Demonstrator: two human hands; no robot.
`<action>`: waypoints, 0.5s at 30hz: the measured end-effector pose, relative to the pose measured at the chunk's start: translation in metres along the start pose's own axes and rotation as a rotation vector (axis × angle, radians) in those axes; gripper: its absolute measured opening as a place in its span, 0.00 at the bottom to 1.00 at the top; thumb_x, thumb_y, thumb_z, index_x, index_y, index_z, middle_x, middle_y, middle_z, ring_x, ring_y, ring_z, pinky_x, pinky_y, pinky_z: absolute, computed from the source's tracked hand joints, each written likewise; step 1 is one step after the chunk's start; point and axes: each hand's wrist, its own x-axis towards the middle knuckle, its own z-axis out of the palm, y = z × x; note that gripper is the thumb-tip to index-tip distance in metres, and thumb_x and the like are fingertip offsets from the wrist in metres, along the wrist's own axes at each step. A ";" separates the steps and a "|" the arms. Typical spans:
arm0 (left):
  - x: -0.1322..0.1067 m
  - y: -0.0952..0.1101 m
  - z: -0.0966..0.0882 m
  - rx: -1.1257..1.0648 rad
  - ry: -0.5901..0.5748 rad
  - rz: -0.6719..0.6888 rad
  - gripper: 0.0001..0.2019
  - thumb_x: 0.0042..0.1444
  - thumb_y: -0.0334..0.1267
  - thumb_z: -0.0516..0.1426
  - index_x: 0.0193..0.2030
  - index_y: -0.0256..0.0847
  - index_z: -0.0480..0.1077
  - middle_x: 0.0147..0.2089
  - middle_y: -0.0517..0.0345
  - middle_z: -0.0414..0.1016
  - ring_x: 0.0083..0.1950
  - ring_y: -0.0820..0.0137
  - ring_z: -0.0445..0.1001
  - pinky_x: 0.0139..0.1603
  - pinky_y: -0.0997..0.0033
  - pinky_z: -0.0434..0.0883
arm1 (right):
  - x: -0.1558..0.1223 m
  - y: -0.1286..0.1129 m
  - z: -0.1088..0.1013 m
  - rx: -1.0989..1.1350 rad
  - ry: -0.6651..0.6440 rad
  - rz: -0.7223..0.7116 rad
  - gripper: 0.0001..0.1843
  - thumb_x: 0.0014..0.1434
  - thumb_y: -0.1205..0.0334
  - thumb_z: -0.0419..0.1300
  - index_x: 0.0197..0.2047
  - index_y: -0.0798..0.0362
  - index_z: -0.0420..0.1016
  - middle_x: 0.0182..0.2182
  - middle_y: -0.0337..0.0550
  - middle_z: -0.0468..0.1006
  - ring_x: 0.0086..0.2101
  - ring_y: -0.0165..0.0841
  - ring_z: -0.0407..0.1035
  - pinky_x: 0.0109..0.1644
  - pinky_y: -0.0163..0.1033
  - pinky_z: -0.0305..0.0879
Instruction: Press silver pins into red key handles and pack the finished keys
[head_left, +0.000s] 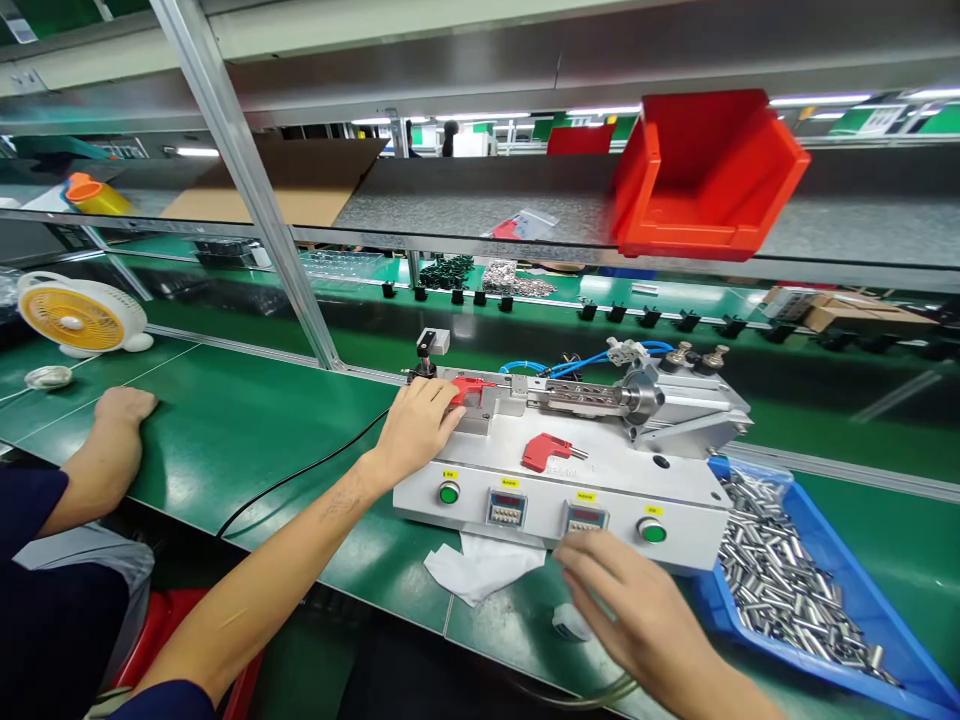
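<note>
My left hand (414, 425) is at the left end of a white bench machine (622, 450), its fingers closed on a red pistol-shaped plastic part (471, 390) seated in the metal fixture. The fingertips are partly hidden behind the hand. A second red pistol-shaped part (546, 452) with a metal pin lies on top of the machine. My right hand (637, 605) hovers in front of the machine's right counter display (585, 517), fingers stretched out and slightly bent, with nothing visible in them. Below its fingers is a small white object (571, 622).
A blue tray (847, 530) of metal tubes stands right of the machine. White cloth (484, 568) lies at its front. Another person's hand (127, 405) rests on the bench at left, near a yellow fan (73, 318). Overhead, a shelf holds a red bin (705, 240).
</note>
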 end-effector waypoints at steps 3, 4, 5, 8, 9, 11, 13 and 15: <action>-0.017 -0.007 -0.005 -0.145 0.039 0.023 0.10 0.71 0.39 0.53 0.49 0.41 0.75 0.51 0.49 0.81 0.50 0.58 0.76 0.52 0.54 0.74 | -0.007 0.023 -0.010 -0.207 0.095 0.097 0.12 0.72 0.64 0.50 0.50 0.50 0.74 0.39 0.49 0.81 0.36 0.39 0.77 0.39 0.41 0.71; -0.025 -0.007 -0.006 -0.174 0.074 0.040 0.10 0.71 0.39 0.53 0.49 0.41 0.75 0.49 0.50 0.81 0.49 0.58 0.76 0.52 0.55 0.74 | -0.010 0.031 -0.012 -0.294 0.111 0.137 0.13 0.73 0.63 0.50 0.51 0.50 0.74 0.39 0.51 0.81 0.36 0.40 0.77 0.39 0.42 0.71; -0.034 -0.005 -0.006 -0.193 0.111 0.066 0.10 0.71 0.39 0.53 0.48 0.41 0.75 0.48 0.50 0.81 0.48 0.59 0.77 0.51 0.55 0.74 | -0.013 0.038 -0.014 -0.374 0.116 0.177 0.13 0.73 0.61 0.49 0.51 0.51 0.74 0.39 0.52 0.80 0.36 0.42 0.77 0.38 0.43 0.70; -0.068 0.004 -0.001 -0.206 0.079 0.189 0.09 0.70 0.37 0.53 0.48 0.42 0.74 0.44 0.50 0.81 0.44 0.61 0.78 0.45 0.61 0.75 | -0.023 0.054 -0.017 -0.482 0.048 0.249 0.16 0.74 0.59 0.47 0.46 0.52 0.75 0.37 0.53 0.79 0.34 0.43 0.75 0.33 0.44 0.67; -0.078 0.007 0.002 -0.195 0.017 0.224 0.09 0.71 0.35 0.52 0.48 0.42 0.74 0.43 0.50 0.80 0.43 0.61 0.79 0.43 0.63 0.75 | -0.026 0.058 -0.018 -0.468 0.012 0.260 0.17 0.74 0.59 0.46 0.43 0.51 0.75 0.36 0.52 0.78 0.32 0.42 0.75 0.31 0.43 0.66; -0.092 0.011 0.006 -0.159 -0.107 0.257 0.10 0.71 0.32 0.50 0.49 0.43 0.73 0.44 0.51 0.79 0.43 0.63 0.79 0.41 0.65 0.75 | -0.031 0.065 -0.020 -0.393 -0.048 0.284 0.18 0.74 0.58 0.46 0.39 0.50 0.74 0.35 0.49 0.77 0.29 0.38 0.73 0.29 0.41 0.64; -0.097 0.012 0.007 -0.135 -0.183 0.251 0.11 0.71 0.30 0.49 0.49 0.43 0.72 0.46 0.52 0.79 0.44 0.63 0.79 0.41 0.66 0.75 | -0.034 0.070 -0.024 -0.287 -0.096 0.310 0.17 0.74 0.58 0.46 0.40 0.50 0.74 0.37 0.48 0.78 0.30 0.36 0.75 0.30 0.40 0.66; -0.096 0.012 0.007 -0.134 -0.223 0.243 0.11 0.71 0.31 0.49 0.49 0.44 0.72 0.47 0.52 0.78 0.44 0.63 0.79 0.41 0.66 0.75 | -0.037 0.074 -0.027 -0.189 -0.136 0.329 0.15 0.74 0.59 0.48 0.43 0.50 0.75 0.40 0.48 0.79 0.34 0.36 0.77 0.36 0.39 0.71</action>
